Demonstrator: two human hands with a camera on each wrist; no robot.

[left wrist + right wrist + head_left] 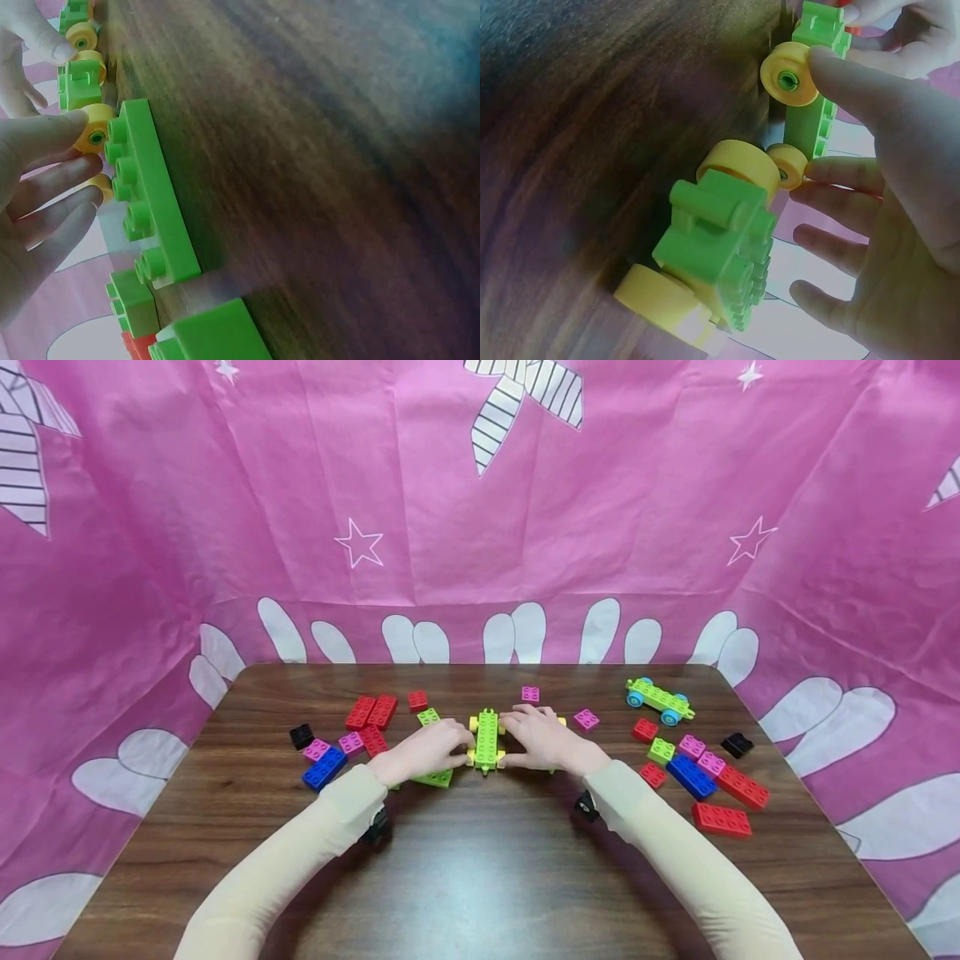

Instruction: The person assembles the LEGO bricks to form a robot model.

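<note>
A lime-green wheeled toy car base with yellow wheels stands between both hands, its long side pointing away from me. My left hand is at its left side, the thumb touching a yellow wheel and the other fingers fairly straight. On the opposite side, my right hand has its thumb at the near wheel and a fingertip by the far one. A second green car base with yellow wheels stands beside the right hand, mostly hidden under it in the head view. Long green bricks lie beneath the left hand.
Red, pink, blue and black bricks lie to the left, including a blue brick. Another group surrounds a blue brick at right. A green car base with blue wheels stands back right. Pink cloth hangs behind the table.
</note>
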